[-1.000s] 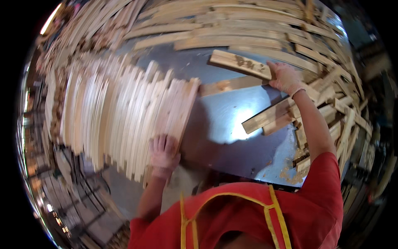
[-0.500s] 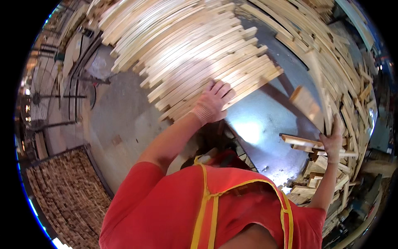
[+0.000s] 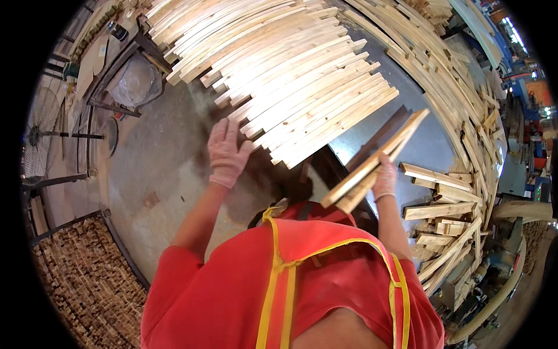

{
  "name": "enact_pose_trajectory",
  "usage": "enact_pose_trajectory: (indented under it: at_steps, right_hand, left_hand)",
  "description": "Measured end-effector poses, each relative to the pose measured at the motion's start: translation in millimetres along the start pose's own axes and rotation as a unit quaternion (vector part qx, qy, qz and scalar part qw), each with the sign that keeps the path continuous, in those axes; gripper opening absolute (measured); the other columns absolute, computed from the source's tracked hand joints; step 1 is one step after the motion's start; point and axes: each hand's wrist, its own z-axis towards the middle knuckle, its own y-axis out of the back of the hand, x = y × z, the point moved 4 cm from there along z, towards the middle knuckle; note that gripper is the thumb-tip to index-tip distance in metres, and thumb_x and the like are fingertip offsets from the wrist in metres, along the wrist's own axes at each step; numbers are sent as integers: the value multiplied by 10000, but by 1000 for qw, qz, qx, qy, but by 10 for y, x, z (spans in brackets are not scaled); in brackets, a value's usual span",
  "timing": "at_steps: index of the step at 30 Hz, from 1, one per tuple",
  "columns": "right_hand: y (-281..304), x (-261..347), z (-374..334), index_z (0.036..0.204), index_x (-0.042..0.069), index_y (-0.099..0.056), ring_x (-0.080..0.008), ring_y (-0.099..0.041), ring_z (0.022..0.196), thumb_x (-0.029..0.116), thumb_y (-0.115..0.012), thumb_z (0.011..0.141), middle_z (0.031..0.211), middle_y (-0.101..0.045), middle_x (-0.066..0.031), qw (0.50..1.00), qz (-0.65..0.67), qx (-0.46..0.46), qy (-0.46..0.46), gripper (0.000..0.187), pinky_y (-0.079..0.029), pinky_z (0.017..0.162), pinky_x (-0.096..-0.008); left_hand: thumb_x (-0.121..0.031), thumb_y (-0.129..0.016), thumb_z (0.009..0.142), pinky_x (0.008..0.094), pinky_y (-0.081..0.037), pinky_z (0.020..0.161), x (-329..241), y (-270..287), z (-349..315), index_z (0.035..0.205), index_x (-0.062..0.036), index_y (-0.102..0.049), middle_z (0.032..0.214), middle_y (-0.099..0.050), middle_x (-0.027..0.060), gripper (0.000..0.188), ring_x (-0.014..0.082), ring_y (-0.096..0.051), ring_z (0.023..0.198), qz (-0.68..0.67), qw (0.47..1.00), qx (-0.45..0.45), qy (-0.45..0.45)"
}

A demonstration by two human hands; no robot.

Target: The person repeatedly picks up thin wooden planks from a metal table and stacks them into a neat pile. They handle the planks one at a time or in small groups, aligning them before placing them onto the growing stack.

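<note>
A row of pale wooden slats (image 3: 302, 87) lies side by side on the grey metal table (image 3: 381, 93), their near ends uneven. My left hand (image 3: 226, 154), in a thin light glove, is just off the left ends of the slats with its fingers extended and nothing in them. To the right of the row, my right hand (image 3: 385, 179), gloved alike, grips two wooden slats (image 3: 356, 179) from their right side. They slant up to the right above the table's near edge, and their lower ends come close to my chest.
Short wood pieces (image 3: 439, 210) are heaped at the right, below a stack of long boards (image 3: 439, 107). On the left are a standing fan (image 3: 43, 136), a clear plastic bag (image 3: 136, 81) under a bench, and a bed of small wood blocks (image 3: 87, 279). A ribbed hose (image 3: 494, 308) curves at lower right.
My left hand has left the top of the slats and moved left past their ends. My right hand has come inward from the right-hand pile, bringing the two slats toward me.
</note>
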Motion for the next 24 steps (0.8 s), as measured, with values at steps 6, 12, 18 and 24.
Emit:
enact_pose_trajectory:
  at_steps: [6, 12, 18, 24]
  right_hand:
    - [-1095, -5, -406, 1228, -91, -667, -224, -666, 752, 568, -708, 958, 970, -713, -176, 885, -435, 158, -47, 713, -562, 724, -350]
    - [-865, 71, 130, 1474, -101, -486, -225, -670, 878, 371, -750, 989, 1104, -714, -165, 953, -276, 127, 18, 726, -552, 794, -352]
    - [-755, 208, 346, 1621, -82, -334, -274, -588, 1322, 242, -767, 980, 1474, -608, -213, 990, -119, 11, 80, 839, -461, 1128, -367]
    - [-239, 390, 821, 1629, -64, -333, -332, -481, 1489, 274, -763, 973, 1654, -442, -246, 990, -110, 40, 75, 854, -412, 1205, -389]
  left_hand:
    - [-398, -762, 949, 425, -345, 1256, 728, -340, -400, 1562, -66, -535, 1639, -462, 215, 733, 374, -423, 1521, -167, 943, 41, 286]
    - [-437, -708, 1021, 408, -547, 923, 473, -962, -169, 1256, -135, -676, 1223, -658, 20, 384, 207, -651, 1080, -637, 572, 1, 517]
    - [-393, -739, 986, 310, -518, 822, -434, -836, -684, 1134, -94, -707, 1023, -655, 26, 335, 150, -622, 940, -613, 563, 148, 534]
    - [-491, -708, 945, 424, -499, 1034, -807, -744, -416, 1533, -51, -568, 1227, -697, 156, 747, 276, -663, 1156, -341, 824, 363, 272]
